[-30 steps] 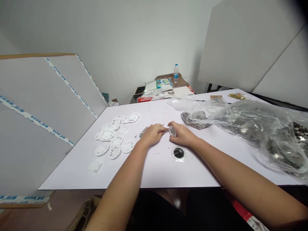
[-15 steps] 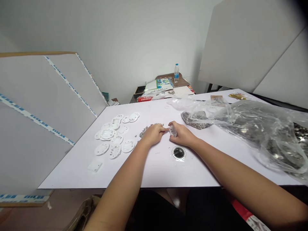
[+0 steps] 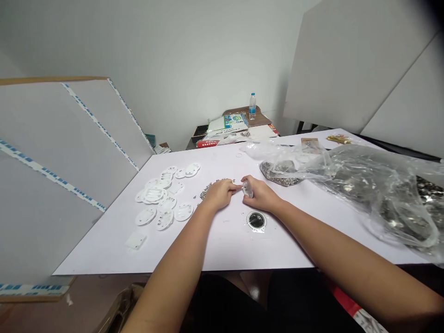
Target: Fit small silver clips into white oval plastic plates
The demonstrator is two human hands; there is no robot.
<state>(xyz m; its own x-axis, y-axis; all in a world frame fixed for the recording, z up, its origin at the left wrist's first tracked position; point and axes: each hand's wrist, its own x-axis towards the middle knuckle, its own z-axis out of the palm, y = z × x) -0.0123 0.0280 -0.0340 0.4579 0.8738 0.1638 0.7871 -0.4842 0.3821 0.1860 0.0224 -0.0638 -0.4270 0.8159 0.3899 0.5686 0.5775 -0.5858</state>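
Note:
My right hand (image 3: 260,194) grips a small clear plastic piece (image 3: 247,188), held on edge between thumb and fingers; whether it is a case or a card cannot be made out. My left hand (image 3: 220,193) is closed beside it, the forefinger stretched towards the clear piece and the other fingers curled. Anything inside those fingers is hidden. Behind the left hand lies a pile of small silvery metal parts (image 3: 205,191). Nearer to me, a round black disc with a pale rim (image 3: 256,220) rests on the white tabletop (image 3: 229,249).
Several white rounded cards (image 3: 153,193) lie heaped at left, with a stack of small white cards (image 3: 136,240) closer. Clear bags of metal parts (image 3: 385,189) cover the right side. A water bottle (image 3: 252,107) stands behind the table. White panels (image 3: 52,152) border the left.
Both hands keep nearly the same pose, with the clear piece still in the right one. The whole view has shifted slightly.

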